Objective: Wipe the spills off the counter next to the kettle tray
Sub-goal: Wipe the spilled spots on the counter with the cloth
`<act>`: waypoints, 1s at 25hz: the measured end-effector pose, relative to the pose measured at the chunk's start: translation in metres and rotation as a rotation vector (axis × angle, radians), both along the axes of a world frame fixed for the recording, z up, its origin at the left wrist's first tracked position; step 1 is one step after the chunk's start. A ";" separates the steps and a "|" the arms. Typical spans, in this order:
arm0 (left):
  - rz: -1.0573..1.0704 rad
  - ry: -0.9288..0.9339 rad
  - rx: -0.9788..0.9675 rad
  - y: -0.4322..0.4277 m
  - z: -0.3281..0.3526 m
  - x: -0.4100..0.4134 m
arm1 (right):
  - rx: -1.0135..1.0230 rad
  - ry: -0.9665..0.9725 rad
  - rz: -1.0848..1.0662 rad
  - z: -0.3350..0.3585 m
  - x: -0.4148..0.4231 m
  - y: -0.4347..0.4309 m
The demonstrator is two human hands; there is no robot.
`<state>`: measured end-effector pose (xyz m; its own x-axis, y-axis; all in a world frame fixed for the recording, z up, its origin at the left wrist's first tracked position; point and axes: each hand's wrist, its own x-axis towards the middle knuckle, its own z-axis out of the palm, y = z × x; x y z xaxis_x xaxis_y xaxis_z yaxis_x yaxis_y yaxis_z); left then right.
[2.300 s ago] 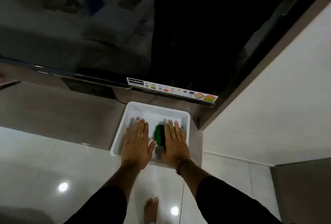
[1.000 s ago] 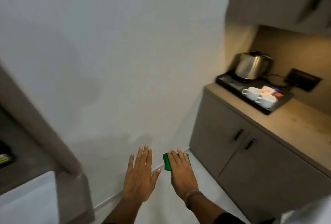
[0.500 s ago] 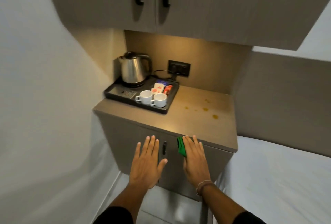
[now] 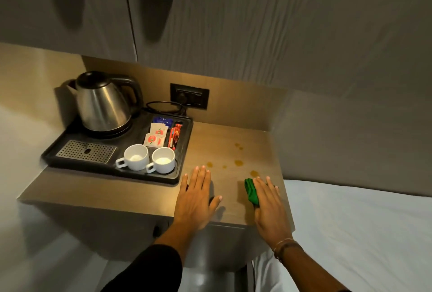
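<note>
Holding now, under the flat right hand [image 4: 268, 205], a folded green cloth [image 4: 251, 192] pressed on the light wooden counter [image 4: 219, 137], just short of the nearest amber spill drops [image 4: 239, 163]. Arrived here within the last second, from the white tub and across the room. Left hand [image 4: 196, 196] spread open, empty, palm down beside the black kettle tray [image 4: 180, 163]. Spills still unwiped; probably only a forward sweep needed. Steel kettle [image 4: 102, 104] and two white cups [image 4: 149, 159] well to the left.

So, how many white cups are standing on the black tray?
2. One cup stands at the tray's front edge, right of the metal grate; the other cup stands just to its right.
</note>
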<state>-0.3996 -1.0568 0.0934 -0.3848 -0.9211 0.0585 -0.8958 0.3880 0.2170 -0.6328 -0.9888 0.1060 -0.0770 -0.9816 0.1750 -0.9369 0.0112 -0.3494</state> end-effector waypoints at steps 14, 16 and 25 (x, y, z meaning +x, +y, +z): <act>0.056 0.088 0.073 -0.024 -0.033 -0.001 | 0.198 0.132 0.260 -0.030 -0.034 -0.032; 0.051 0.091 0.072 -0.024 -0.036 -0.001 | 0.194 0.148 0.359 -0.034 -0.051 -0.023; 0.053 0.140 0.031 -0.023 -0.043 -0.001 | 0.149 -0.036 0.127 -0.016 -0.042 -0.078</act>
